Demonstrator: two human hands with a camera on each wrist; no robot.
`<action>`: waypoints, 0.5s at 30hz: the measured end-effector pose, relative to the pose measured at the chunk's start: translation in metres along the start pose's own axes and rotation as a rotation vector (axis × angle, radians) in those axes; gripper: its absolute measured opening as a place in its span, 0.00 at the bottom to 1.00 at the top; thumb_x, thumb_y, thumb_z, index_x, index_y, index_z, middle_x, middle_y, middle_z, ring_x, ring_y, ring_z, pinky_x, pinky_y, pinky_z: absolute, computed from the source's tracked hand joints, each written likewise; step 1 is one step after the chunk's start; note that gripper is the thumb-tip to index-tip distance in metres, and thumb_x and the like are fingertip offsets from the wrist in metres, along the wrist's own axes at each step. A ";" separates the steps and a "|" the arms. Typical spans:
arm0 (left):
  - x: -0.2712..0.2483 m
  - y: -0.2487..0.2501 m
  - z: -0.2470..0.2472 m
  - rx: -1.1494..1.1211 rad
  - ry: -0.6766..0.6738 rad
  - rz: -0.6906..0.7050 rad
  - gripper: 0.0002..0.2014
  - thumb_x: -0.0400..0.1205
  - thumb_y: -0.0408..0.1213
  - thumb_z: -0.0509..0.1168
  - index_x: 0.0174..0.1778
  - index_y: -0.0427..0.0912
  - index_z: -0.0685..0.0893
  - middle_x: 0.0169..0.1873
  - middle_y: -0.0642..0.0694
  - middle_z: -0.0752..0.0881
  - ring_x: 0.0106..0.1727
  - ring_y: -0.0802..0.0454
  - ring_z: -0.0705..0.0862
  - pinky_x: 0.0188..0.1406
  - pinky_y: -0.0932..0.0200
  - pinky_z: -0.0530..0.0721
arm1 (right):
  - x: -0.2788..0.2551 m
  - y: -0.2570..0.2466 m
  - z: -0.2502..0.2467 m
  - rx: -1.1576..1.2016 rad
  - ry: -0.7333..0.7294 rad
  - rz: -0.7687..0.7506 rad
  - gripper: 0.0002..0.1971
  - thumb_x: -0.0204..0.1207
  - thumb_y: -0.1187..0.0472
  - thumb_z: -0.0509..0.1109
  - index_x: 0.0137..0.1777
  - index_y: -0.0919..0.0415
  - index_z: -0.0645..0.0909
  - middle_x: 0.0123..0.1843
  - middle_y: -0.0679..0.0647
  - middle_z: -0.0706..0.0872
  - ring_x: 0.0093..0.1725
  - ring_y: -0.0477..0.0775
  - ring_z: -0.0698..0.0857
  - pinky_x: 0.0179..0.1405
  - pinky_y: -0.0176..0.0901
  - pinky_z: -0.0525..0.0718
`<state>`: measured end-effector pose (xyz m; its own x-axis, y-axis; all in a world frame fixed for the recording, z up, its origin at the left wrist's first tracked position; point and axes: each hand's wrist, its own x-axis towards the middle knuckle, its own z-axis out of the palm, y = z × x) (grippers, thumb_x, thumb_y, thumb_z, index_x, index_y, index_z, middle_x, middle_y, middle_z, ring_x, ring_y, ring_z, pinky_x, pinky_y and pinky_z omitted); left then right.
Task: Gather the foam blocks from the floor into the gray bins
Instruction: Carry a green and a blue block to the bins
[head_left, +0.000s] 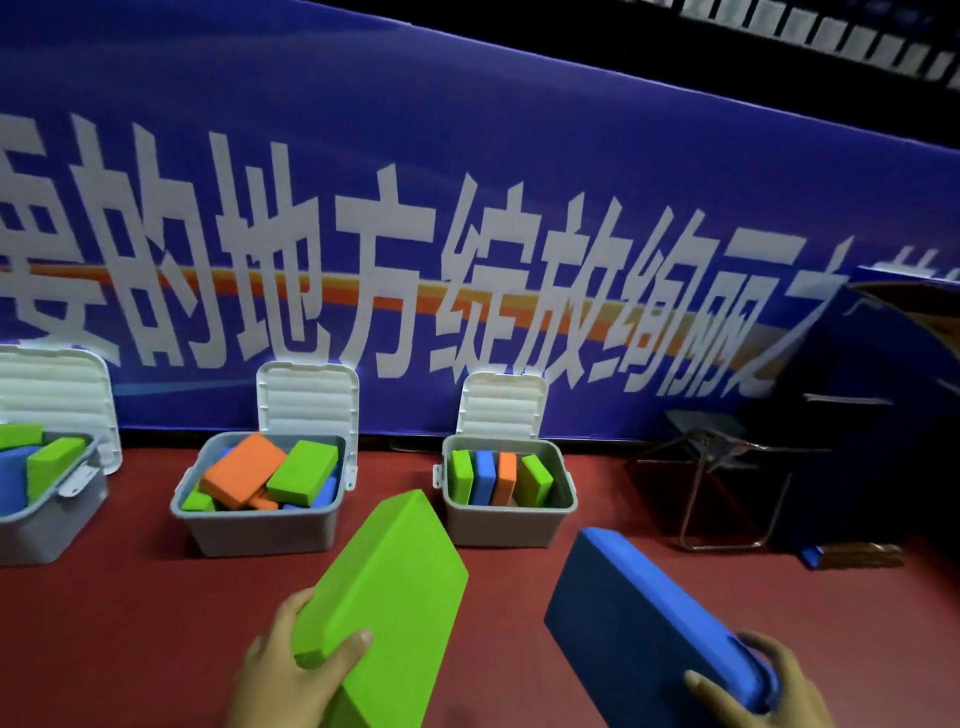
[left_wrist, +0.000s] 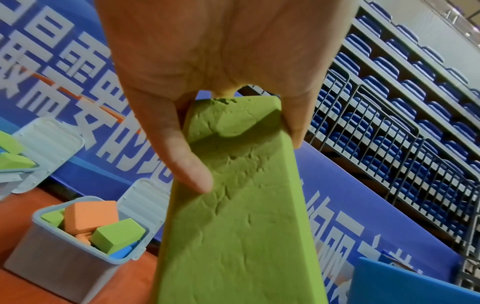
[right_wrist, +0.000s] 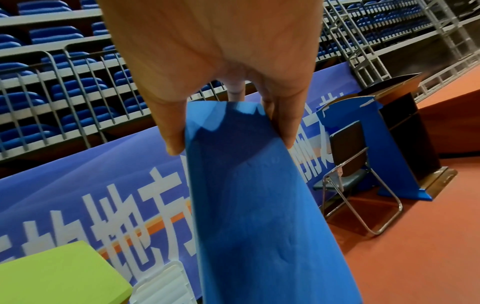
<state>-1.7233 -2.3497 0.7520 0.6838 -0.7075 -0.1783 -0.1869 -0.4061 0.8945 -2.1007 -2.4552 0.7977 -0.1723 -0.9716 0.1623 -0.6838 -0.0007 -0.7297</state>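
My left hand (head_left: 291, 670) grips the near end of a large green foam block (head_left: 389, 603), thumb on one face and fingers on the other, as the left wrist view shows on the green block (left_wrist: 233, 216). My right hand (head_left: 753, 691) grips the near end of a blue foam block (head_left: 639, 618), seen close in the right wrist view as the blue block (right_wrist: 249, 205). Both blocks are held in the air, pointing toward three open gray bins on the red floor: a left bin (head_left: 31, 530), a middle bin (head_left: 260, 525) and a right bin (head_left: 504, 525), each holding green, blue and orange blocks.
A blue banner with white lettering (head_left: 467, 234) runs behind the bins. A folding chair (head_left: 722, 478) and a dark lectern (head_left: 872, 415) stand to the right. White bin lids (head_left: 309, 400) lean open against the banner. Railings and blue seats (left_wrist: 389, 102) rise behind.
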 end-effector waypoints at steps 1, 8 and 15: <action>0.015 0.005 0.011 0.001 -0.008 -0.009 0.33 0.43 0.71 0.69 0.46 0.76 0.72 0.47 0.44 0.85 0.47 0.43 0.86 0.47 0.46 0.87 | 0.017 0.001 0.009 0.000 0.006 0.011 0.34 0.44 0.64 0.90 0.52 0.57 0.80 0.46 0.64 0.85 0.45 0.64 0.82 0.47 0.55 0.78; 0.130 0.032 0.093 0.054 -0.092 -0.068 0.41 0.47 0.74 0.69 0.57 0.70 0.72 0.50 0.46 0.85 0.51 0.43 0.86 0.47 0.41 0.87 | 0.135 0.031 0.086 0.074 -0.088 0.171 0.31 0.51 0.56 0.89 0.55 0.52 0.80 0.53 0.57 0.83 0.54 0.60 0.81 0.52 0.55 0.79; 0.248 0.074 0.165 0.087 -0.069 -0.136 0.35 0.46 0.73 0.70 0.49 0.71 0.74 0.50 0.47 0.87 0.54 0.42 0.84 0.51 0.39 0.86 | 0.269 0.046 0.152 0.156 -0.110 0.297 0.29 0.56 0.57 0.87 0.56 0.56 0.79 0.56 0.60 0.84 0.55 0.60 0.81 0.52 0.53 0.77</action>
<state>-1.6836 -2.6507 0.7061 0.6577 -0.6795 -0.3252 -0.1585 -0.5469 0.8221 -2.0704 -2.7524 0.7068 -0.2646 -0.9544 -0.1385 -0.4968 0.2580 -0.8287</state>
